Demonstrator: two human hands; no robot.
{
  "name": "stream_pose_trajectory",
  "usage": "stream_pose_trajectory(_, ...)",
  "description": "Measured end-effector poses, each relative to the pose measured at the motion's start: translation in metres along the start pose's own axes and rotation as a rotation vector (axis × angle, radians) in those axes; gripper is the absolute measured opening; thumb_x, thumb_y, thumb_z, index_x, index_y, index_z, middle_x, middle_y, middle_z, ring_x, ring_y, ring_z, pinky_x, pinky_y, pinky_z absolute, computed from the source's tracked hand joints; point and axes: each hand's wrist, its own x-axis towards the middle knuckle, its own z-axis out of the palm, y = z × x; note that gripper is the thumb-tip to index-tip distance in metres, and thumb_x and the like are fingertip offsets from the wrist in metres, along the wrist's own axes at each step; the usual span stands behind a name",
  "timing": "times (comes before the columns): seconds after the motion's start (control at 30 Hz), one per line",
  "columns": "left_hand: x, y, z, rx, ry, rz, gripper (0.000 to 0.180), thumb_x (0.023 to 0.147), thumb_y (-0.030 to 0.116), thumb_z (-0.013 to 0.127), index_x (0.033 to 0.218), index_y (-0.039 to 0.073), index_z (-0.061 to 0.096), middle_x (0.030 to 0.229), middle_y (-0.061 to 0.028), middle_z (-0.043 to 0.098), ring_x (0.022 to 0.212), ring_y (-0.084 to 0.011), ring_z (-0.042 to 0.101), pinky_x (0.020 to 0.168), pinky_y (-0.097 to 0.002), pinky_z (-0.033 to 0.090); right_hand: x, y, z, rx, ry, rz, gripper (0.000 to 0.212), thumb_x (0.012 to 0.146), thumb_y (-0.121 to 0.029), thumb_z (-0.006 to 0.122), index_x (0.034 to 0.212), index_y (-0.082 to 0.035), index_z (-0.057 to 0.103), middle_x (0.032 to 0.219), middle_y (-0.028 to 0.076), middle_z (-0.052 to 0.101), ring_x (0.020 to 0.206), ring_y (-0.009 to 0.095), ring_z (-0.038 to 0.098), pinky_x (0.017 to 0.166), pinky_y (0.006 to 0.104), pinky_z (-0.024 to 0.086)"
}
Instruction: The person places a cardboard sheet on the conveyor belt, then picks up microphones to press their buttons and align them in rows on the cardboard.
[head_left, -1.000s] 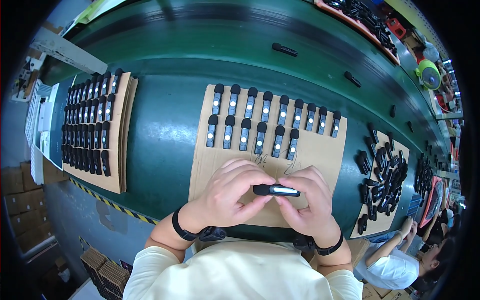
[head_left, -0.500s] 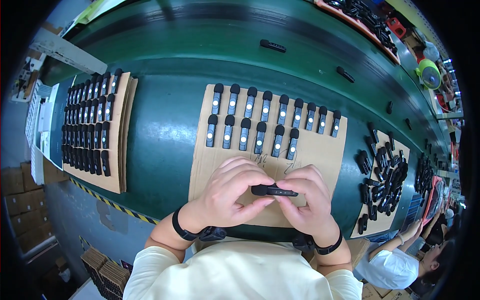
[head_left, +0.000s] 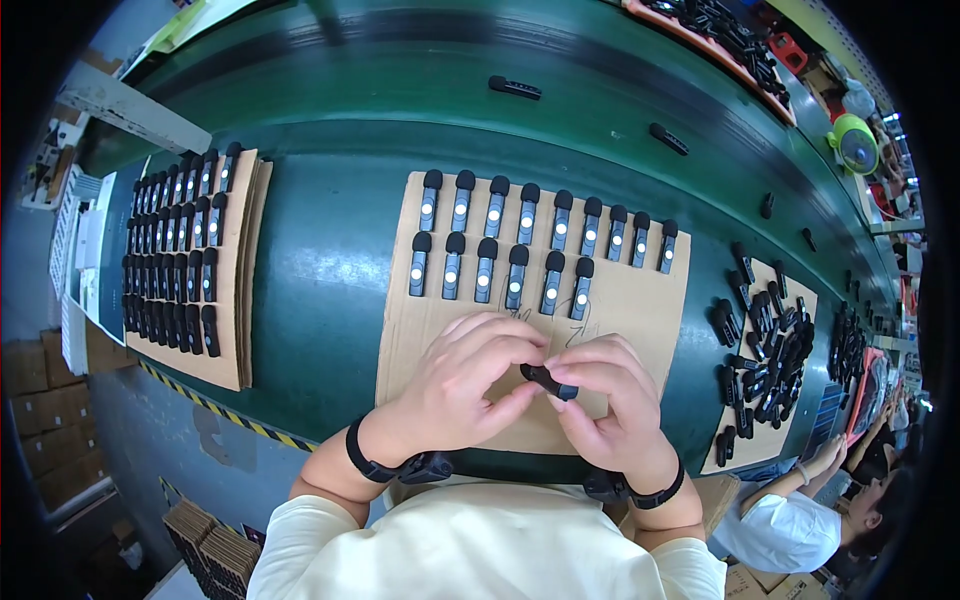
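A small black clip-on microphone (head_left: 549,381) is pinched between my two hands above the near part of a cardboard sheet (head_left: 420,360). It lies tilted, its right end lower and nearer me. My left hand (head_left: 468,375) has thumb and index finger at its left end. My right hand (head_left: 612,395) grips its right side with thumb and fingertips. Beyond my hands, two rows of similar microphones (head_left: 518,277) with black foam tops and grey bodies lie on the sheet, each with a pale round spot. The far row is longer than the near one.
At left, a stack of cardboard sheets (head_left: 245,290) carries several rows of microphones. A jumbled pile of microphones (head_left: 785,350) covers cardboard at right. Single microphones (head_left: 515,88) ride on the green belt (head_left: 400,75) beyond. A person in white (head_left: 790,530) sits at lower right.
The held microphone has turned between my fingers from nearly level to slanting down to the right. On the far belt, the single microphones have shifted left.
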Motion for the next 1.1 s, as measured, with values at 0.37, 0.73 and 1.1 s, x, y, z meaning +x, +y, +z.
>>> stream_pose_trajectory(0.37, -0.001, 0.002, 0.001, 0.072, 0.005, -0.012, 0.024, 0.075, 0.008, 0.078, 0.096, 0.006, 0.065, 0.111, -0.0115, 0.067, 0.099, -0.0320, 0.064, 0.088, -0.0408, 0.050, -0.020, 0.050, -0.033, -0.415, 0.068, 0.135, 0.033, 0.073, 0.011, 0.070, 0.102, -0.001, 0.060, 0.104, 0.016, 0.066, 0.090, 0.033, 0.066, 0.079, 0.0393, 0.054)
stream_pose_trajectory(0.73, -0.001, 0.002, 0.002, 0.082, -0.003, -0.031, 0.017, 0.079, 0.012, 0.077, 0.091, 0.007, 0.066, 0.111, -0.0093, 0.066, 0.101, -0.0315, 0.063, 0.089, -0.0421, 0.049, -0.041, 0.062, -0.027, -0.574, -0.112, 0.050, 0.026, 0.073, 0.006, 0.073, 0.093, -0.004, 0.059, 0.113, 0.014, 0.064, 0.096, 0.033, 0.065, 0.080, 0.0409, 0.053)
stream_pose_trajectory(1.1, 0.000, 0.002, 0.000, 0.077, -0.001, -0.009, 0.016, 0.078, 0.010, 0.077, 0.090, 0.006, 0.066, 0.111, -0.0103, 0.066, 0.098, -0.0319, 0.064, 0.087, -0.0417, 0.050, -0.030, 0.075, -0.031, -0.517, -0.095, 0.108, 0.027, 0.073, 0.005, 0.074, 0.094, -0.004, 0.060, 0.115, 0.015, 0.063, 0.096, 0.035, 0.064, 0.080, 0.0414, 0.053)
